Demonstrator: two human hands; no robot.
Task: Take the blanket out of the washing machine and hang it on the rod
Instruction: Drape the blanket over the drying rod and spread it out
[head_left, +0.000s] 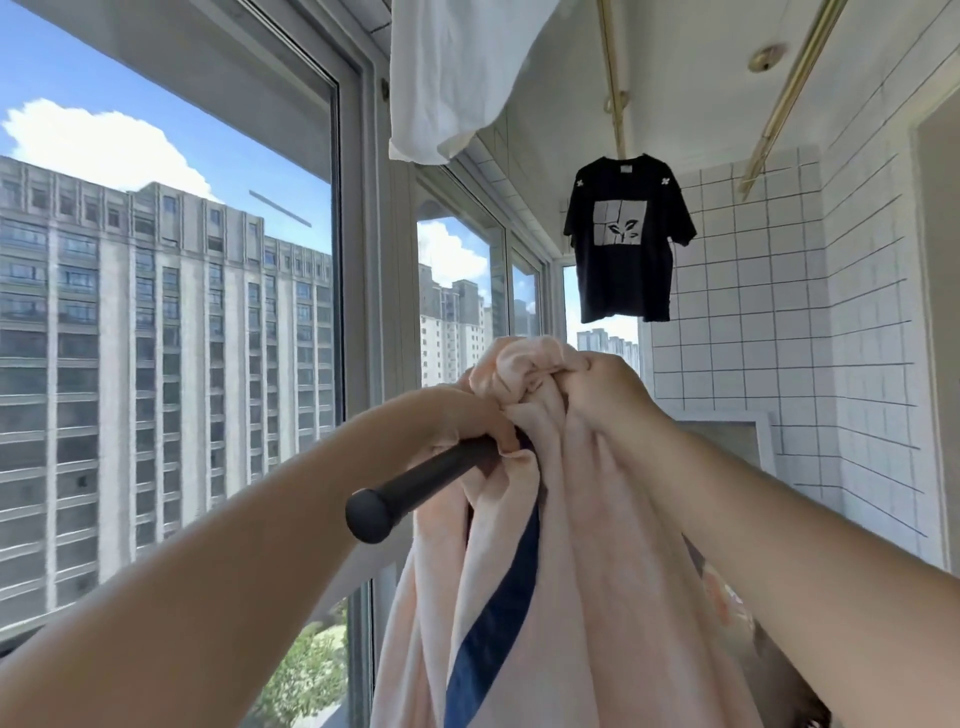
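A pale pink blanket (587, 582) with a dark blue stripe hangs in long folds at the lower middle of the head view. My right hand (608, 395) grips its bunched top edge. My left hand (467, 415) is curled round a black pole (415, 486) with a rounded end, and the blanket's fabric is gathered against that hand. High above, brass drying rods (613, 73) run along the ceiling. The washing machine is out of view.
A black T-shirt (626, 239) hangs from the rod ahead. White cloth (447, 78) drapes from the top, close above the blanket. Large windows (171, 312) line the left side. A white tiled wall (810, 312) closes the right.
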